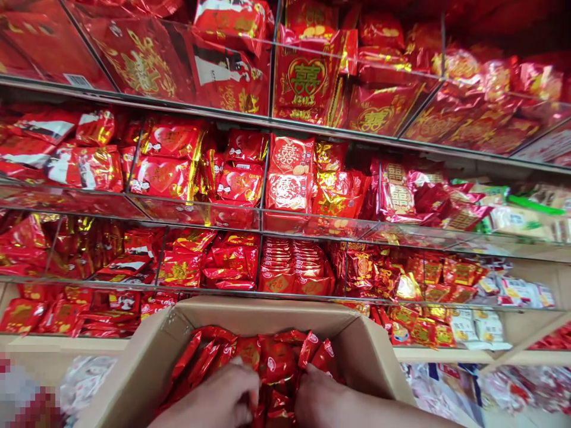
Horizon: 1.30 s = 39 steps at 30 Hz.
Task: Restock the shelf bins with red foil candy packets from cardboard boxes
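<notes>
An open cardboard box (pixel 267 312) stands low in the head view, holding several red packets (pixel 276 358) with gold print. Both hands reach down into it. My left hand (pixel 227 395) is over the packets on the left side, its fingers bent and partly blurred; whether it grips a packet is unclear. On the right side, my right hand (pixel 314 395) touches the packets, with its fingertips hidden among them.
Behind the box rise shelves with clear plastic dividers (pixel 263 220), filled with red and gold packets (pixel 289 193). White and green packets (pixel 517 217) lie at the right. Bagged goods (pixel 84 383) sit below on both sides.
</notes>
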Available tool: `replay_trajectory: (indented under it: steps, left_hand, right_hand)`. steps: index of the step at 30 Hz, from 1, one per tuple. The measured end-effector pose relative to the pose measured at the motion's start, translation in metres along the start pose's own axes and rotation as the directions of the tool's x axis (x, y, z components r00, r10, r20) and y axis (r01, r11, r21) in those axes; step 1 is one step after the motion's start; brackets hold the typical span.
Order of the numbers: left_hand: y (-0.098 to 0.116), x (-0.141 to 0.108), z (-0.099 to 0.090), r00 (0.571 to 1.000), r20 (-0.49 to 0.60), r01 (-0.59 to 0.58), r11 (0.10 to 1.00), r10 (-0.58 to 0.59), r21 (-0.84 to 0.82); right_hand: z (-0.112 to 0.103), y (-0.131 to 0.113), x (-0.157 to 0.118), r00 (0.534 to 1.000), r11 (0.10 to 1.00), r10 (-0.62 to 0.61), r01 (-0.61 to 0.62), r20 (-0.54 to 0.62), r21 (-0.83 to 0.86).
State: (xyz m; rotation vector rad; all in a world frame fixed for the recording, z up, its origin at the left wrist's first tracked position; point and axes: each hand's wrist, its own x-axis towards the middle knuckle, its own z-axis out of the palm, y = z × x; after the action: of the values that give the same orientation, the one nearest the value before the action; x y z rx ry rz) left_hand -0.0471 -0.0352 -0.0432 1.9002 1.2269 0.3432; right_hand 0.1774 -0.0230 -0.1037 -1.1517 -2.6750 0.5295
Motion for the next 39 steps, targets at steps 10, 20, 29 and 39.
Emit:
replay_trajectory:
  steps: [10,20,29,39]
  left_hand:
    - [0.034,0.009,-0.037,0.872,-0.392,-0.091,0.689,-0.293,-0.719]
    - [0.029,0.011,-0.022,0.903,-0.355,-0.094,0.695,-0.242,-0.713]
    - [0.054,-0.005,-0.028,0.999,-0.032,-0.032,0.029,0.002,-0.999]
    - [0.051,0.001,-0.015,0.937,-0.276,-0.210,0.286,-0.216,-0.935]
  right_hand:
    - [-0.084,-0.016,0.029,0.950,0.918,0.189,-0.260,0.247,0.300]
    - [-0.094,-0.032,0.031,0.878,0.768,0.070,0.255,-0.473,0.587]
    - [-0.095,-0.032,0.018,0.704,0.895,-0.414,0.430,-0.577,-0.117]
    - [-0.088,-0.036,0.025,0.861,0.527,0.311,0.196,-0.402,0.827]
